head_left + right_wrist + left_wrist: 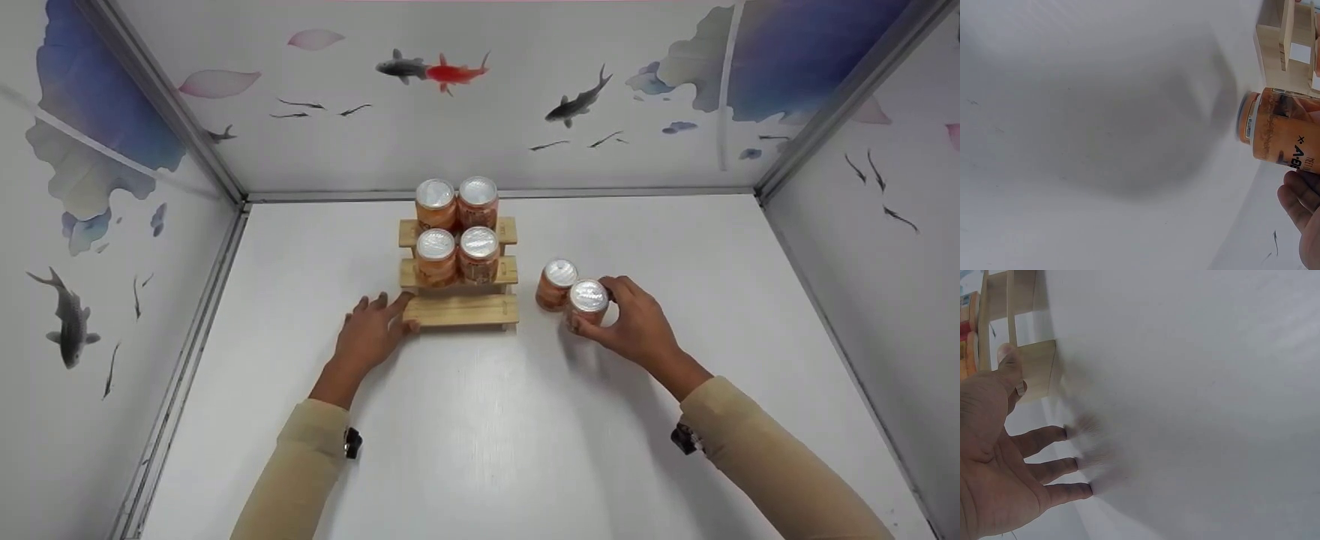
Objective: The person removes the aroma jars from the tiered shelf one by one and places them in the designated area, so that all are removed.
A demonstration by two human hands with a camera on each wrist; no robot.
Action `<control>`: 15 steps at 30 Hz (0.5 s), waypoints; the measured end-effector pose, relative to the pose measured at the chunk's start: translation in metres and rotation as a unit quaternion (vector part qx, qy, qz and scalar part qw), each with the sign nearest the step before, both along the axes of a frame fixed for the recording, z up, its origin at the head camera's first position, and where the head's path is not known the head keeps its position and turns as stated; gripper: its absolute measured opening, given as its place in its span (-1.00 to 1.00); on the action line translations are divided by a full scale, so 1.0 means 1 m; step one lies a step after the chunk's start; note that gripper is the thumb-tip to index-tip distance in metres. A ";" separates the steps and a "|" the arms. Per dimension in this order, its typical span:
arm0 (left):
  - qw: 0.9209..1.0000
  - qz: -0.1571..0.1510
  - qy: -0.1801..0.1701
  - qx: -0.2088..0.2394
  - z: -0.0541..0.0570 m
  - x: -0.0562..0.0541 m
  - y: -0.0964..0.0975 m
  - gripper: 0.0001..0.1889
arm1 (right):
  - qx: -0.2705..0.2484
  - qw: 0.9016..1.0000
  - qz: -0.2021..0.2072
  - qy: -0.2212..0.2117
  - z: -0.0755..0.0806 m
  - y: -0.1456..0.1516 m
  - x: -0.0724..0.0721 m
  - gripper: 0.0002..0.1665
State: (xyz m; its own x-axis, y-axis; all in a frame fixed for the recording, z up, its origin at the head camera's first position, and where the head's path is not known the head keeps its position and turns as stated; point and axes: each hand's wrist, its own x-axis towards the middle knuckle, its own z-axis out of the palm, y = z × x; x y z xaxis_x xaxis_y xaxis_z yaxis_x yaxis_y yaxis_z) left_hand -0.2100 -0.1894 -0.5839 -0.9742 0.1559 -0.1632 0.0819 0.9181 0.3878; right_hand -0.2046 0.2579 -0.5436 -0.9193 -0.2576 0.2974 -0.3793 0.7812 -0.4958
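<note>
A three-step wooden rack [461,310] stands near the back of the table. My left hand [367,334] pinches the left end of its lowest step between thumb and forefinger; the left wrist view shows the other three fingers [1053,468] spread toward the table. To the right of the rack, my right hand [641,322] grips an orange can [589,298] with a silver lid, thumb in front and fingers behind. The gripped can [1286,132] is upright, close over the table. A second orange can [553,289] stands just behind it to the left.
Several similar cans [436,259] stand in pairs on the rack's middle and top steps. The lowest step is bare wood. White panels with painted fish [574,103] enclose the white table [465,435] at the back and both sides.
</note>
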 end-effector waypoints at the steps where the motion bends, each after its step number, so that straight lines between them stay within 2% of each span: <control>1: 1.000 0.001 0.000 0.000 0.000 0.000 0.000 -0.32 | 0.000 1.000 -0.002 0.000 0.000 0.001 -0.001 -0.20; 9: 1.000 -0.003 0.004 0.003 -0.003 0.000 -0.002 -0.29 | -0.006 1.000 -0.010 0.019 -0.004 0.011 -0.008 -0.21; 15: 1.000 -0.004 0.005 0.006 -0.004 0.000 -0.002 -0.29 | -0.014 1.000 -0.024 0.011 -0.006 0.017 -0.015 -0.20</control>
